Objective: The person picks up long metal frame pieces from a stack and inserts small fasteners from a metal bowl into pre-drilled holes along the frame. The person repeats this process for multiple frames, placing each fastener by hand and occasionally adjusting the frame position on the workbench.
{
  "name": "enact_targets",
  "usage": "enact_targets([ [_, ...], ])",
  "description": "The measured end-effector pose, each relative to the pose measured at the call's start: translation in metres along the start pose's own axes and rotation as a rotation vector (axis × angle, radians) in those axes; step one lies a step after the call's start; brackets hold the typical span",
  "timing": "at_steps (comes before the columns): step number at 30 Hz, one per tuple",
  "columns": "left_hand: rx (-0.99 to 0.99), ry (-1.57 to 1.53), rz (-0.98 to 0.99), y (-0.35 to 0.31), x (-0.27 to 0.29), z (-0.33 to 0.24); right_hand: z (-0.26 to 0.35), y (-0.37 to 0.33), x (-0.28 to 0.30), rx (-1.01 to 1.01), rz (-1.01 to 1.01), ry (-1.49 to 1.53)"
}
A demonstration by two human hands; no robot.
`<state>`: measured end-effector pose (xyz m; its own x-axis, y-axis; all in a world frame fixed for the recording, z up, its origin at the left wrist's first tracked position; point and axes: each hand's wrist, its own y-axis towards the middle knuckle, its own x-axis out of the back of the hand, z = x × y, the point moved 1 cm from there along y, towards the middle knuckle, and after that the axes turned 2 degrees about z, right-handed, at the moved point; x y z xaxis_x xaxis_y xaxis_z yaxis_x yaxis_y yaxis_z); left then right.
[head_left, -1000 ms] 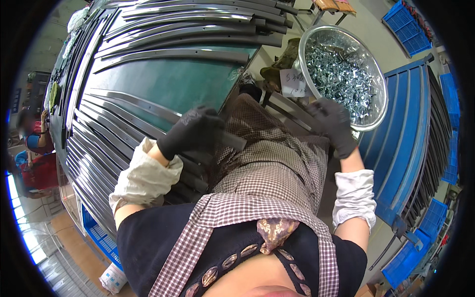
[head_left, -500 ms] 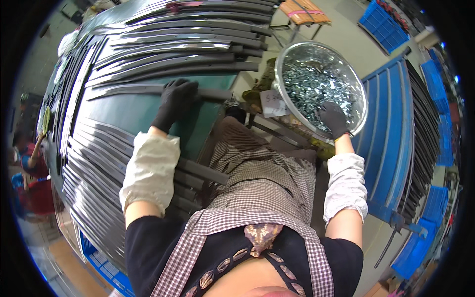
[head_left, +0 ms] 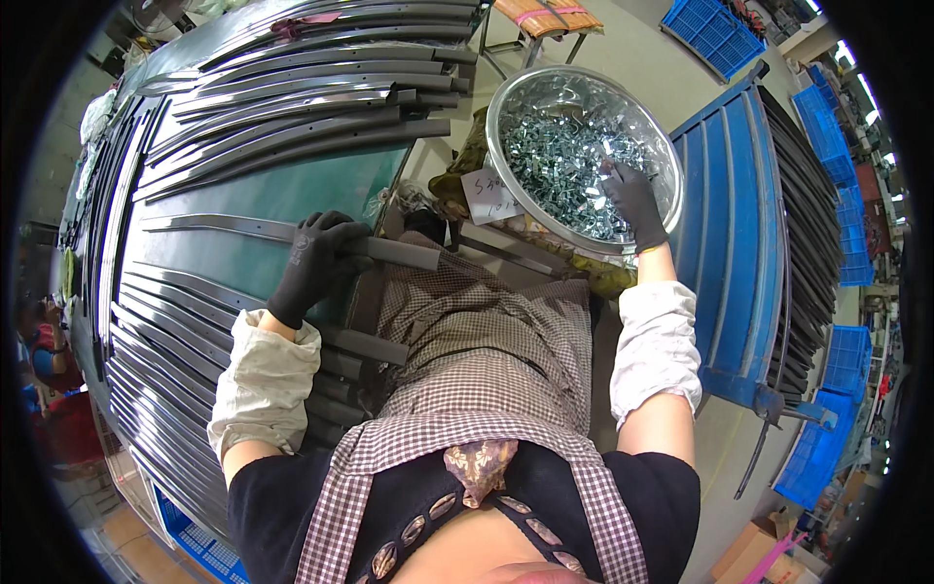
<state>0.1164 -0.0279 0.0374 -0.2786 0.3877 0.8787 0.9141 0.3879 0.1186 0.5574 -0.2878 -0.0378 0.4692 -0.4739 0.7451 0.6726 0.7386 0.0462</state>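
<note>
My left hand (head_left: pixel 316 261), in a dark glove, is closed around a long dark grey strip (head_left: pixel 219 225). The strip lies across the green tabletop (head_left: pixel 219 255), and its near end juts past the table edge above my apron. Over at the right, a round metal bowl (head_left: pixel 671 185) holds a heap of small shiny metal pieces (head_left: pixel 559 165). Inside its right side is my right hand (head_left: pixel 634 206), also gloved, with bent fingers drawn together at the pieces. Whatever is between those fingertips is too small to make out.
More dark strips (head_left: pixel 321 102) lie in rows at the far side, and others (head_left: pixel 185 341) nearer me. A paper card with handwriting (head_left: pixel 489 195) leans by the bowl. To the right stands a blue metal rack (head_left: pixel 725 243) with strips behind it. Another person (head_left: pixel 53 355) is at the far left.
My left hand has drawn the strip toward me, away from the far row, so its end sticks out past the table edge. My right hand has shifted slightly within the bowl. The whole view has moved.
</note>
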Motion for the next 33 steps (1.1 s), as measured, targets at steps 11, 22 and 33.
enact_targets([
  [11,-0.024,0.016,-0.058,-0.004,-0.003,-0.001,0.036,-0.005,0.0,0.165,-0.201,-0.582],
  [22,-0.039,-0.054,-0.052,-0.004,0.001,-0.004,0.018,0.005,0.017,-0.047,-0.285,-0.529],
  [33,-0.26,-0.107,-0.208,-0.01,0.006,-0.055,0.066,-0.025,0.01,-0.023,-0.143,0.428],
])
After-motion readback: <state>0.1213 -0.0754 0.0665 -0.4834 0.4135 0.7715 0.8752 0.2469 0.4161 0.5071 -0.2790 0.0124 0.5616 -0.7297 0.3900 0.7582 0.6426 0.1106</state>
